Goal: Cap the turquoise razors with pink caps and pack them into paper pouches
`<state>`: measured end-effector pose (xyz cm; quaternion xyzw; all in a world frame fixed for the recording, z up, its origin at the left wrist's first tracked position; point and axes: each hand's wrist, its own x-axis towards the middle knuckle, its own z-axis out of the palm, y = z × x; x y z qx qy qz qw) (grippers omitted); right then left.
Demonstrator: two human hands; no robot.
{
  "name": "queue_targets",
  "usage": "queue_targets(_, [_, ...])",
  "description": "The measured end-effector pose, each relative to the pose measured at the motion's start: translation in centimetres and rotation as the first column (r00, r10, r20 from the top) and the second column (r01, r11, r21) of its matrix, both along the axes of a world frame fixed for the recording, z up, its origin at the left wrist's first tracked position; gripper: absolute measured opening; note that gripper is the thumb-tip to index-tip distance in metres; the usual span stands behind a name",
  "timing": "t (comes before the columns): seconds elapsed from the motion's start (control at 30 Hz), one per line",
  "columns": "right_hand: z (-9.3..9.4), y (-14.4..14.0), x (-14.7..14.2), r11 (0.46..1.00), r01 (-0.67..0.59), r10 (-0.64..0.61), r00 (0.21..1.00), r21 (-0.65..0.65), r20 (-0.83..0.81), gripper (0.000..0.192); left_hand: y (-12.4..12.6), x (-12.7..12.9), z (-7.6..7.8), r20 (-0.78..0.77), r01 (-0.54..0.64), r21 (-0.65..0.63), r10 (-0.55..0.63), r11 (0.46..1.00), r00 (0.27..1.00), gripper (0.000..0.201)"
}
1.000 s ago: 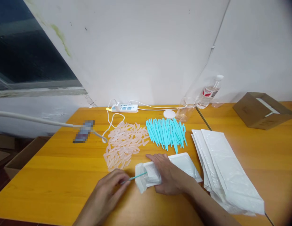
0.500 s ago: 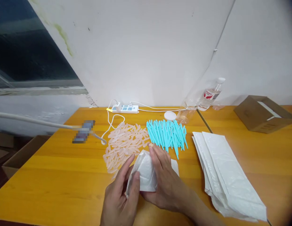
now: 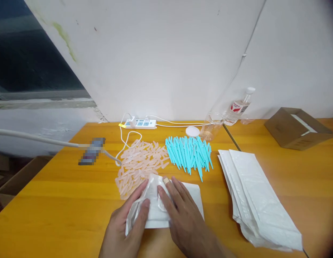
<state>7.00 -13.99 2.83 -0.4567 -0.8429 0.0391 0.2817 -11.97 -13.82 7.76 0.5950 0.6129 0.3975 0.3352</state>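
A white padded envelope (image 3: 153,220) lies at the front of the table, its left part raised and crumpled. My left hand (image 3: 126,222) is closed on its left edge, the thumb on the near face and the fingers partly hidden behind. Over the envelope's middle lies my right hand (image 3: 179,208), its fingers stretched and pressing on the top face. One of those fingers has a pale band near the tip. Just beyond are a heap of pale pink, slender pieces (image 3: 142,161) and a heap of turquoise pointed sticks (image 3: 189,154). Any contents of the envelope are hidden.
More white padded envelopes (image 3: 257,193) are stacked at the right. Along the wall are a power strip (image 3: 142,124), a clear jar (image 3: 209,129), its white lid (image 3: 192,131) and a water bottle (image 3: 236,109). A cardboard box (image 3: 295,129) stands far right; a cabled, blurred device (image 3: 92,152) is left.
The envelope has come down lower and flatter, toward me and left. My right hand has turned from gripping its side to lying over its top. My left hand keeps its hold.
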Motion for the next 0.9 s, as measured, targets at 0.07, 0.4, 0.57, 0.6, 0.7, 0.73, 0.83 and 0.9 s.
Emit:
queue_targets(0.07, [0.0,-0.3,0.6,0.999,0.003,-0.003,1.000,-0.044,0.003,0.092,0.3,-0.6,-0.4,0.094,-0.029,-0.072,0.036,0.997,0.995,0.047])
queue_targets(0.4, [-3.3,-2.5,2.9,0.928,0.120,-0.108,0.993,-0.352,0.054,0.103,0.8,-0.8,-2.6,0.149,-0.013,-0.346,0.068,0.938,0.986,0.064])
queue_targets(0.57, [-4.4,-3.0,2.5,0.906,0.187,-0.165,0.982,-0.381,0.089,0.114,0.1,0.2,-4.5,0.136,0.074,-0.172,-0.051,0.982,0.989,0.059])
queue_targets(0.6, [-4.6,-3.1,2.4,0.898,0.194,-0.167,0.981,-0.396,0.102,0.115,0.3,0.1,-4.8,0.115,0.045,-0.145,-0.028,0.988,0.993,0.058])
queue_targets(0.7, [-4.8,-3.3,2.6,0.879,0.199,-0.154,0.979,-0.432,0.136,0.116,1.2,-0.5,-5.0,0.050,-0.030,-0.107,0.036,0.994,0.998,0.052])
queue_targets(0.73, [-4.7,-3.4,2.7,0.876,0.196,-0.146,0.979,-0.441,0.145,0.116,1.6,-0.6,-4.8,0.031,-0.001,-0.077,0.004,0.997,1.000,0.048])
queue_targets(0.83, [-3.6,-3.5,3.3,0.880,0.162,-0.112,0.984,-0.446,0.136,0.113,2.4,0.0,-3.3,-0.043,0.153,0.068,-0.151,0.986,0.988,0.033])
queue_targets(0.9, [-2.2,-3.4,4.1,0.902,0.150,-0.120,0.988,-0.406,0.099,0.110,2.6,0.7,-2.0,-0.089,0.240,0.118,-0.230,0.964,0.969,0.031])
